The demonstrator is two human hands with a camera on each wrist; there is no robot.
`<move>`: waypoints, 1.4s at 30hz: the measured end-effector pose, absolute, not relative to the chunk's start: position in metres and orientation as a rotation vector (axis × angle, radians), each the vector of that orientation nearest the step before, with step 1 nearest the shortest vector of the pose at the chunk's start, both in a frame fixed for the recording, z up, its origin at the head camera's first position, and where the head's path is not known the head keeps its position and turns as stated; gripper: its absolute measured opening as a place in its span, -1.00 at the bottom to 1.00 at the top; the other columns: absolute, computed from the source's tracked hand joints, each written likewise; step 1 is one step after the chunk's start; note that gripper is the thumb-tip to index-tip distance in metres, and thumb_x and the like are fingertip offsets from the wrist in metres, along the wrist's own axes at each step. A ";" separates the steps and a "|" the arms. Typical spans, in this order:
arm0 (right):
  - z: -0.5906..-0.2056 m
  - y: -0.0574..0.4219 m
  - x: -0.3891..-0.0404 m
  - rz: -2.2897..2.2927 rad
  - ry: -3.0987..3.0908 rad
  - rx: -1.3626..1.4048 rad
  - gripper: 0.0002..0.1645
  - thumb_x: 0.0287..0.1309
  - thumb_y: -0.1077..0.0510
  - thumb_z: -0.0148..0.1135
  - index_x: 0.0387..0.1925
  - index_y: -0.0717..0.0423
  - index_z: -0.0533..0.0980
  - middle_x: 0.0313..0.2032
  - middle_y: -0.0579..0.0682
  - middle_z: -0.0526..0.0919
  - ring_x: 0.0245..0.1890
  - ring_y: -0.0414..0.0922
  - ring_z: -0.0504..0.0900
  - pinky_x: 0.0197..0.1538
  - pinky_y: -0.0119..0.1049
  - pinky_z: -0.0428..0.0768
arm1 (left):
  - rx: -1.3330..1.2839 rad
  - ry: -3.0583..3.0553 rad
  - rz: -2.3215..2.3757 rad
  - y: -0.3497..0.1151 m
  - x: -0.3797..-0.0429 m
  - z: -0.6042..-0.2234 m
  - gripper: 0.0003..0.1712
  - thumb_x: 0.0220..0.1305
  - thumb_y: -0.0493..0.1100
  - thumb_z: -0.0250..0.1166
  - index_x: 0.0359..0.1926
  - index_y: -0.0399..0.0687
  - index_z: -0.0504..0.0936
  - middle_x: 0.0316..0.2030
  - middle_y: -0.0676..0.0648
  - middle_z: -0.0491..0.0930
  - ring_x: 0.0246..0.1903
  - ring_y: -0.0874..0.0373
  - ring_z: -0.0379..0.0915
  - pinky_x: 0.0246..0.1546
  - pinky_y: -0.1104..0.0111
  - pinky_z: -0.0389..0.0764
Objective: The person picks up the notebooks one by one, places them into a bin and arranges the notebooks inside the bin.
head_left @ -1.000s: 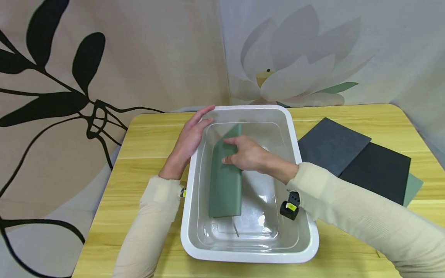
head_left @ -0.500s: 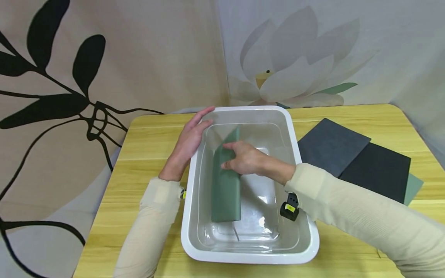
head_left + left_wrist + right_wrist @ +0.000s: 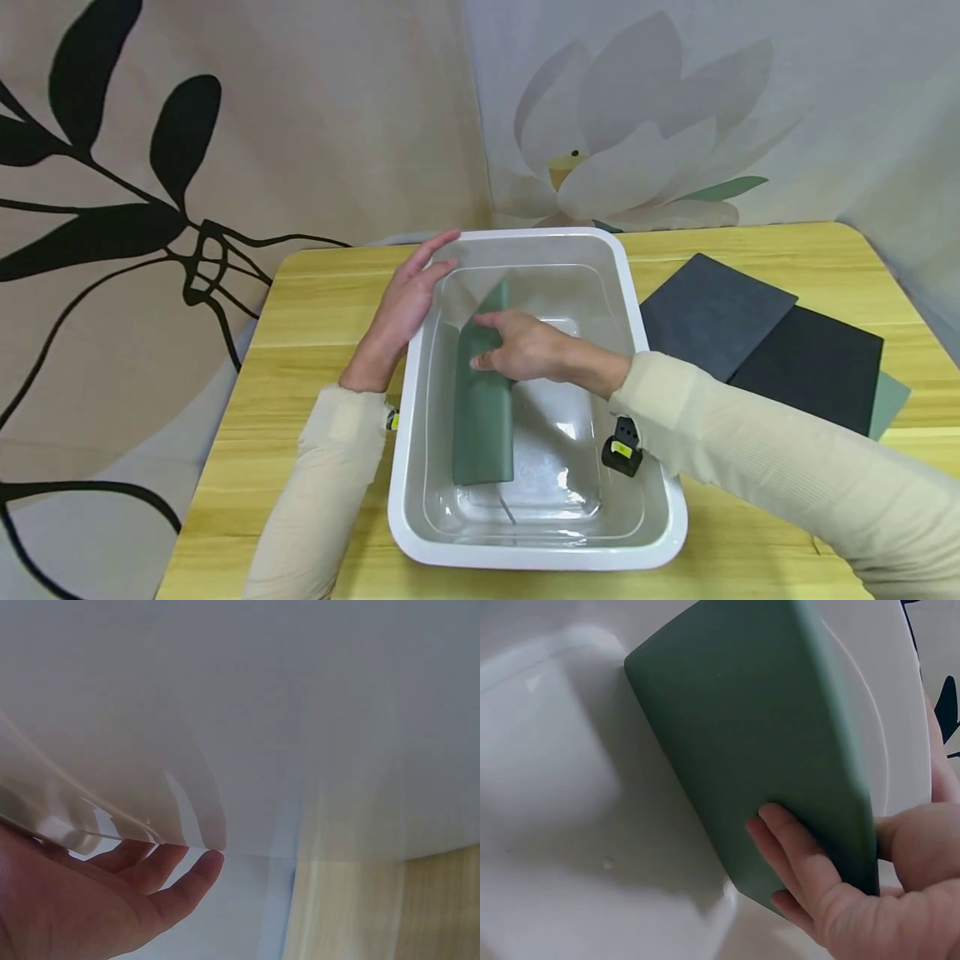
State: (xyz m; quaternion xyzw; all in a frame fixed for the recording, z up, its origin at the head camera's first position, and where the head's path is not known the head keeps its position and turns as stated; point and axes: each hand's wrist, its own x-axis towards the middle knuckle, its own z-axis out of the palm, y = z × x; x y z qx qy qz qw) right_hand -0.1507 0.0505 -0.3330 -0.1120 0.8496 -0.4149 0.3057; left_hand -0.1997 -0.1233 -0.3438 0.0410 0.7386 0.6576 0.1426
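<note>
A white plastic basin [image 3: 558, 557] stands on the wooden table. Inside it, near the left wall, is a flat green piece with a smooth, rounded edge [image 3: 483, 433], like a notebook or a folded mat. My right hand [image 3: 528, 346] reaches over the basin and pinches this piece. In the right wrist view, the fingers [image 3: 802, 859] lie on its broad face and the thumb goes over its edge. My left hand [image 3: 405, 304] holds the basin's far left rim; the left wrist view shows its fingertips [image 3: 206, 862] at the rim, against the outer wall.
To the right of the basin, a dark grey sheet [image 3: 716, 317], a black sheet [image 3: 813, 367] and a green sheet [image 3: 890, 404] overlap on the table [image 3: 300, 333]. A printed cloth [image 3: 337, 125] hangs behind the table.
My right hand has moved slightly toward the near side and left with the green piece, which looks narrower from above. The left hand stays at the rim.
</note>
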 end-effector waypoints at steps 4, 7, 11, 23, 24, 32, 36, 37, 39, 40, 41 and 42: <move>-0.333 0.050 -0.150 -1.090 2.250 -0.322 -0.15 0.16 0.15 0.21 0.40 0.19 0.05 0.35 0.13 0.19 0.26 -0.07 0.23 0.32 -0.12 0.22 | 0.128 2.139 1.893 -0.124 -0.199 -0.343 -0.54 0.38 0.00 -0.02 0.27 0.42 0.32 0.15 0.02 0.36 0.03 -0.25 0.39 -0.16 -0.07 0.55; -0.332 0.050 -0.150 -1.079 2.250 -0.327 -0.15 0.16 0.15 0.21 0.40 0.18 0.05 0.35 0.12 0.19 0.25 -0.07 0.24 0.31 -0.11 0.23 | 0.133 2.142 1.888 -0.124 -0.198 -0.343 -0.55 0.39 -0.01 -0.04 0.27 0.42 0.32 0.16 0.01 0.35 0.04 -0.24 0.38 -0.15 -0.08 0.54; -0.332 0.051 -0.150 -1.073 2.243 -0.319 -0.16 0.17 0.15 0.20 0.40 0.15 0.06 0.34 0.12 0.20 0.22 -0.05 0.26 0.29 -0.09 0.26 | 0.134 2.138 1.888 -0.124 -0.199 -0.343 -0.55 0.39 -0.01 -0.04 0.27 0.43 0.32 0.15 -0.01 0.36 0.04 -0.25 0.38 -0.15 -0.08 0.54; -0.333 0.050 -0.150 -1.070 2.232 -0.313 -0.23 0.19 0.16 0.17 0.38 0.11 0.11 0.29 0.10 0.28 0.20 -0.04 0.30 0.27 -0.05 0.28 | 0.144 2.130 1.892 -0.124 -0.199 -0.345 -0.54 0.39 0.00 -0.04 0.27 0.44 0.30 0.15 0.02 0.36 0.05 -0.23 0.37 -0.12 -0.10 0.52; -0.332 0.051 -0.150 -1.066 2.233 -0.313 -0.23 0.20 0.16 0.17 0.38 0.10 0.11 0.29 0.10 0.28 0.20 -0.04 0.29 0.27 -0.04 0.27 | 0.146 2.131 1.892 -0.124 -0.199 -0.345 -0.54 0.39 0.00 -0.04 0.28 0.43 0.30 0.15 0.02 0.36 0.05 -0.23 0.37 -0.12 -0.10 0.52; -0.332 0.052 -0.150 -1.031 2.246 -0.344 -0.18 0.16 0.15 0.21 0.40 0.09 0.09 0.32 0.10 0.23 0.29 -0.02 0.23 0.31 -0.02 0.21 | 0.144 2.155 1.878 -0.123 -0.199 -0.345 -0.55 0.38 0.01 -0.03 0.27 0.45 0.31 0.15 0.03 0.36 0.04 -0.22 0.39 -0.13 -0.09 0.53; -0.331 0.052 -0.150 -1.006 2.247 -0.351 -0.14 0.15 0.13 0.23 0.41 0.09 0.05 0.36 0.07 0.18 0.34 -0.02 0.15 0.34 -0.03 0.17 | 0.134 2.148 1.882 -0.123 -0.199 -0.345 -0.55 0.38 0.01 -0.03 0.26 0.45 0.32 0.15 0.02 0.36 0.04 -0.23 0.39 -0.14 -0.09 0.53; -0.331 0.052 -0.151 -0.999 2.248 -0.350 -0.13 0.14 0.12 0.23 0.41 0.09 0.05 0.36 0.06 0.17 0.35 -0.03 0.14 0.34 -0.03 0.16 | 0.132 2.146 1.883 -0.123 -0.199 -0.345 -0.55 0.38 0.01 -0.03 0.26 0.45 0.31 0.15 0.01 0.36 0.04 -0.23 0.38 -0.14 -0.09 0.53; -0.331 0.052 -0.150 -0.990 2.253 -0.348 -0.12 0.14 0.11 0.24 0.41 0.08 0.04 0.37 0.06 0.17 0.35 -0.03 0.13 0.34 -0.04 0.16 | 0.125 2.146 1.882 -0.123 -0.199 -0.345 -0.55 0.38 0.00 -0.03 0.26 0.45 0.32 0.15 0.00 0.36 0.03 -0.24 0.38 -0.14 -0.08 0.54; -0.331 0.052 -0.151 -0.988 2.254 -0.347 -0.12 0.14 0.10 0.24 0.41 0.08 0.04 0.37 0.06 0.16 0.35 -0.04 0.12 0.35 -0.04 0.15 | 0.123 2.147 1.880 -0.123 -0.199 -0.345 -0.55 0.38 0.00 -0.03 0.26 0.45 0.32 0.16 0.00 0.35 0.03 -0.24 0.38 -0.15 -0.07 0.54; -0.331 0.053 -0.151 -0.985 2.255 -0.346 -0.11 0.14 0.10 0.24 0.41 0.08 0.04 0.37 0.06 0.16 0.36 -0.04 0.12 0.35 -0.04 0.15 | 0.121 2.150 1.879 -0.123 -0.199 -0.345 -0.55 0.38 0.00 -0.02 0.26 0.44 0.32 0.16 0.00 0.35 0.03 -0.23 0.38 -0.15 -0.06 0.54; -0.331 0.053 -0.151 -0.984 2.254 -0.345 -0.10 0.13 0.09 0.25 0.42 0.07 0.03 0.37 0.07 0.16 0.36 -0.04 0.12 0.35 -0.03 0.15 | 0.121 2.153 1.876 -0.123 -0.199 -0.344 -0.55 0.38 0.00 -0.02 0.26 0.44 0.32 0.17 0.00 0.35 0.04 -0.23 0.38 -0.15 -0.06 0.54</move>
